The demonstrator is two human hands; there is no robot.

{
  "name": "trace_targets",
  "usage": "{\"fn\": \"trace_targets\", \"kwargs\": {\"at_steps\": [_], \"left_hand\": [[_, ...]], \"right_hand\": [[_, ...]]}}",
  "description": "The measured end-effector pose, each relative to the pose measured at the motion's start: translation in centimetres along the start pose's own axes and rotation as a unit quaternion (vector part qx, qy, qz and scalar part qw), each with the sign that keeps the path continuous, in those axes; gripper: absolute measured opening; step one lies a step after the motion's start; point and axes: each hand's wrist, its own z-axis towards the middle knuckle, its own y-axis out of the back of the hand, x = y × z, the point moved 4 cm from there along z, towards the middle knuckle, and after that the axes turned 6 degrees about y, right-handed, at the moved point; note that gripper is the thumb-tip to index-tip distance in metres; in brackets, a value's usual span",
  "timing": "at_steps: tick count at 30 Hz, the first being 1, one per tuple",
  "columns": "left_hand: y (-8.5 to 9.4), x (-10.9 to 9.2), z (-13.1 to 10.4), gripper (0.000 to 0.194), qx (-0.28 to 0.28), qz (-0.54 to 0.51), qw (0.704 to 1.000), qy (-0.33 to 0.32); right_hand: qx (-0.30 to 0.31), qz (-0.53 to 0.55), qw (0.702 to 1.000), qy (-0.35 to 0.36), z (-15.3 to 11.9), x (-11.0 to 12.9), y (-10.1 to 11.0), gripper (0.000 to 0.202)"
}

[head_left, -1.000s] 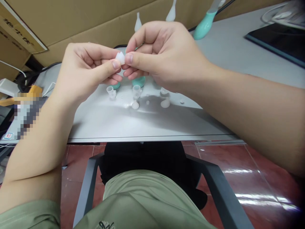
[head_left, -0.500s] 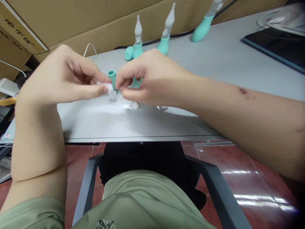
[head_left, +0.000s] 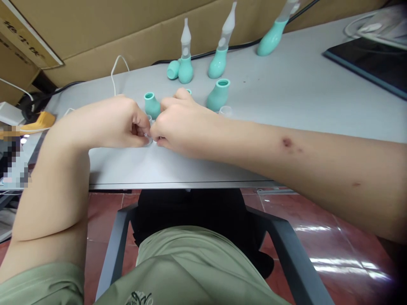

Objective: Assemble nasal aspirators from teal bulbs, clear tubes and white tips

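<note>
My left hand (head_left: 127, 123) is closed, with thumb and fingertips pinching a small clear plastic piece (head_left: 148, 137) low over the desk. Right against it, my right hand (head_left: 179, 123) is closed too; its fingertips meet the left ones, and whatever they hold is hidden. Just behind the hands stands an open-topped teal rubber bulb (head_left: 151, 105). A second open teal bulb (head_left: 218, 95) is beyond my right wrist, with a clear plastic part (head_left: 225, 111) in front of it. The rim of another teal bulb (head_left: 188, 91) peeks out behind my right knuckles.
Nasal aspirators with teal bulbs and pale tips (head_left: 186, 51), (head_left: 222, 42) stand along the cardboard wall (head_left: 127, 29); another aspirator (head_left: 273, 36) leans farther right. A dark flat device (head_left: 365, 63) lies at the right. A yellow power strip (head_left: 40, 122) and cables are at the left.
Both hands have come down toward the desk, and their fingertips now meet. The white part seen in my left hand is now hidden. My right forearm has shifted nearer, uncovering the bulbs behind it.
</note>
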Motion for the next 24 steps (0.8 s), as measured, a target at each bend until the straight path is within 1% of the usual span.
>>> {"fn": "trace_targets", "kwargs": {"at_steps": [2,4,7,9,11,12,13,14,16,17,19,22,24], "left_hand": [[0.0,0.3,0.0,0.020,0.004,0.002,1.000,-0.007],[0.0,0.6,0.0,0.021,0.010,0.004,1.000,-0.013],[-0.1,0.8,-0.1,0.025,0.015,0.015,1.000,-0.001],[-0.1,0.6,-0.1,0.024,0.017,0.020,1.000,0.014],[-0.1,0.3,-0.2,0.023,0.025,0.023,0.999,0.030],[-0.1,0.2,-0.2,0.023,0.030,0.026,0.999,0.037],[-0.1,0.1,-0.2,0.023,0.034,0.030,0.998,0.044],[-0.1,0.0,-0.1,0.023,0.038,0.034,0.997,0.049],[-0.1,-0.2,0.0,0.021,0.040,0.040,0.997,0.060],[-0.1,-0.2,0.0,0.021,0.041,0.042,0.996,0.066],[-0.1,-0.2,0.0,0.022,0.042,0.045,0.995,0.073],[-0.1,-0.2,0.0,0.024,0.046,0.046,0.995,0.071],[0.0,-0.2,-0.1,0.022,0.044,0.039,0.996,0.062]], "right_hand": [[-0.007,0.010,1.000,0.009,-0.1,-0.2,0.1,0.037],[-0.008,0.042,0.999,0.005,-0.2,-0.6,0.5,0.035],[-0.019,0.074,0.997,-0.012,-0.8,-1.4,1.3,0.035],[-0.040,0.087,0.995,-0.002,-1.3,-2.0,1.4,0.031],[-0.057,0.109,0.992,0.036,-1.9,-2.5,0.8,0.015],[-0.061,0.110,0.990,0.071,-2.1,-2.7,0.3,0.010],[-0.053,0.111,0.986,0.112,-2.4,-2.8,-0.3,0.009],[-0.062,0.109,0.982,0.139,-2.6,-3.0,-0.7,0.008],[-0.065,0.096,0.978,0.176,-2.9,-3.2,-1.4,0.013],[-0.064,0.087,0.977,0.184,-2.9,-3.3,-1.6,0.019],[-0.053,0.074,0.977,0.191,-2.8,-3.5,-1.9,0.026],[-0.050,0.067,0.976,0.200,-2.7,-3.5,-1.9,0.029],[-0.055,0.062,0.974,0.212,-2.6,-3.2,-1.8,0.031]]}}
